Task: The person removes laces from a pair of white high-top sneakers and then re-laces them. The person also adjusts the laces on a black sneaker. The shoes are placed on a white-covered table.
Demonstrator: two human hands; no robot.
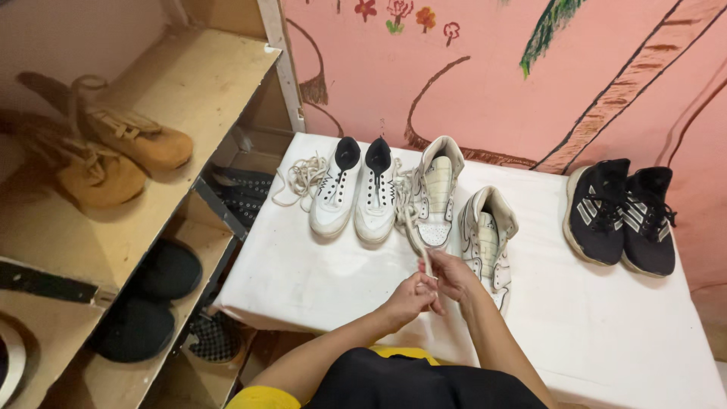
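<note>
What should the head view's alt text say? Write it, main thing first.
Both hands, left hand and right hand, pinch a white shoelace above a white table holding white sneakers, cream high-tops and black sneakers. A wooden shoe rack stands left.

Soft, even indoor light, faint shadows, wide-angle bending at the edges.

Left hand and right hand pinching a white shoelace over the white worktop, white high-top shoe just beyond the hands, black sneakers farther right of it
</note>
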